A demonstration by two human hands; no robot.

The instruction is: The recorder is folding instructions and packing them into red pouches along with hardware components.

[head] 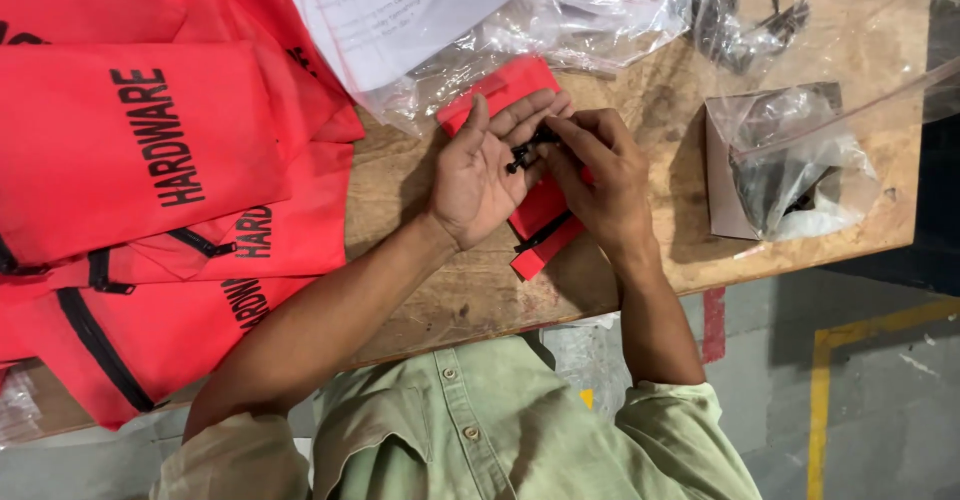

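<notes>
Black screws (pixel 524 152) in cupped left hand (pixel 483 175)

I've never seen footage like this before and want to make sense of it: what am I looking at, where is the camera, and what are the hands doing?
There is no machine here. One camera sits on a person's head and looks straight down, so you see their own arms, a green shirt and a wooden table.

The left hand lies palm up. The right hand meets it from the other side, and its fingers pinch small black parts over the open palm. What the parts are is too small to tell.

Under the hands lies a red zip pouch. A stack of larger red pouches with black zips fills the left side. Further up are a printed sheet of paper and clear plastic bags; on the right, another clear bag with dark hardware sits on a piece of card.
</notes>
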